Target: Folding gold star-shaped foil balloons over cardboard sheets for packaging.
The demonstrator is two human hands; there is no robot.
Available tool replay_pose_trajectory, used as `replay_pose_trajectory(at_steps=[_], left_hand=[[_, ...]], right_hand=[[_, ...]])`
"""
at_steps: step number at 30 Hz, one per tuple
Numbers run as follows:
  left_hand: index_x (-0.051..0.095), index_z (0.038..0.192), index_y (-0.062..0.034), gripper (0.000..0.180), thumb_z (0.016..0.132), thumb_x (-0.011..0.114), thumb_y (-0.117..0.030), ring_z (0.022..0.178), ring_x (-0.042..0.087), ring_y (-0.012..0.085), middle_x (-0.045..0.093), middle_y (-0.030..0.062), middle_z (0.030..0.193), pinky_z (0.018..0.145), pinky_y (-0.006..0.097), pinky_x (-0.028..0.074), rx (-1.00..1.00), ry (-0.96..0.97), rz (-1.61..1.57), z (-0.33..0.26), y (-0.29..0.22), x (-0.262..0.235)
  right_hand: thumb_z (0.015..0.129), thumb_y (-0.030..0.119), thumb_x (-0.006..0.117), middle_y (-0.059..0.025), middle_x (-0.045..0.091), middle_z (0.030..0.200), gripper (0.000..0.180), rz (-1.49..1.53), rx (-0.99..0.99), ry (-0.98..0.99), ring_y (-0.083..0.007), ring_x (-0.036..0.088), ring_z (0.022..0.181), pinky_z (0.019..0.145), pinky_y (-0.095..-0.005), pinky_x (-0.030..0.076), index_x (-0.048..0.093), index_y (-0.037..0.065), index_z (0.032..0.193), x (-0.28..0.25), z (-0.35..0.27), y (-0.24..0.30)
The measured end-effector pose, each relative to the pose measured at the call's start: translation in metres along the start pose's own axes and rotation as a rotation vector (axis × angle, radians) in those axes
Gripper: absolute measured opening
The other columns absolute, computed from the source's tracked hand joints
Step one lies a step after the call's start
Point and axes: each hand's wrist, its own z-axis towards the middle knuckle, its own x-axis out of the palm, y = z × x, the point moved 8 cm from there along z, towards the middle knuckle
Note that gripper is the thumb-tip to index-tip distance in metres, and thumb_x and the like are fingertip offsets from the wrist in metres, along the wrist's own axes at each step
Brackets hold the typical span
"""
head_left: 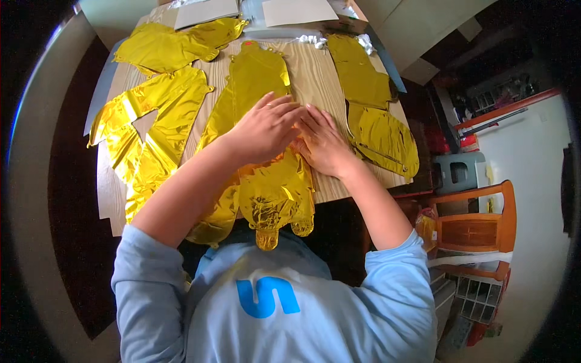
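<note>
A flat gold foil balloon (259,72) lies uninflated down the middle of the table, its crinkled lower end hanging over the near edge. My left hand (266,126) rests across it with the fingers stretched to the right. Those fingertips meet my right hand (324,142), which lies flat with its fingers pointing away from me, partly on the foil and partly at its right border. Under the hands the foil is hidden. More gold foil (215,215) pokes out beneath my left forearm.
Other flat gold foil balloons lie at the far left (160,48), the left (181,103) and the right (363,75) of the wood-grain table (311,75). Pale sheets (299,12) lie at the back. A wooden chair (475,227) stands to the right.
</note>
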Motion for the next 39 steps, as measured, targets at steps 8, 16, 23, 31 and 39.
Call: replay_pose_trajectory(at_steps=[8, 16, 23, 31, 39], left_hand=[[0.059, 0.133, -0.0061, 0.04, 0.098, 0.053, -0.025, 0.13, 0.053, 0.0306, 0.061, 0.0132, 0.134, 0.115, 0.049, 0.034, -0.008, -0.028, -0.004, 0.021, 0.035, 0.023], [0.059, 0.132, -0.0055, 0.04, 0.094, 0.059, -0.019, 0.128, 0.053, 0.0345, 0.059, 0.0147, 0.135, 0.113, 0.048, 0.036, 0.012, -0.137, -0.108, 0.013, 0.035, 0.022], [0.059, 0.13, -0.0052, 0.038, 0.093, 0.063, -0.015, 0.117, 0.059, 0.0345, 0.062, 0.0179, 0.127, 0.095, 0.041, 0.05, -0.147, -0.432, -0.362, -0.009, 0.032, -0.04], [0.069, 0.096, 0.0046, 0.04, 0.1, 0.062, -0.035, 0.072, 0.064, 0.0163, 0.069, 0.0095, 0.081, 0.067, 0.031, 0.053, -0.853, 0.538, -0.863, -0.223, -0.074, -0.056], [0.07, 0.108, -0.0016, 0.035, 0.102, 0.06, -0.034, 0.077, 0.066, 0.0133, 0.071, 0.0046, 0.093, 0.074, 0.028, 0.052, -1.45, -0.484, -1.444, -0.3, -0.058, -0.001]], right_hand=[[0.105, 0.045, 0.042, -0.0189, 0.029, 0.162, 0.068, -0.039, 0.015, 0.013, -0.0353, 0.017, 0.153, 0.124, -0.0492, 0.014, 0.03, 0.002, 0.156, -0.002, -0.001, 0.003], [0.103, 0.049, 0.044, -0.0183, 0.019, 0.165, 0.076, -0.037, -0.062, 0.156, -0.0359, 0.016, 0.153, 0.123, -0.054, 0.011, 0.023, 0.001, 0.158, -0.015, -0.082, 0.047], [0.1, 0.05, 0.049, -0.0164, 0.028, 0.163, 0.074, 0.038, -0.083, 0.109, -0.0364, 0.024, 0.151, 0.122, -0.0546, 0.015, 0.031, 0.004, 0.155, -0.02, -0.088, 0.049], [0.092, 0.042, 0.066, -0.0182, 0.044, 0.15, 0.06, 0.215, -0.152, -0.003, -0.0378, 0.037, 0.142, 0.119, -0.0532, 0.024, 0.053, 0.01, 0.141, -0.039, -0.084, 0.05], [0.091, 0.042, 0.068, -0.0196, 0.042, 0.152, 0.06, 0.162, -0.15, -0.127, -0.0415, 0.036, 0.141, 0.117, -0.0528, 0.027, 0.053, 0.012, 0.141, -0.035, -0.05, 0.056]])
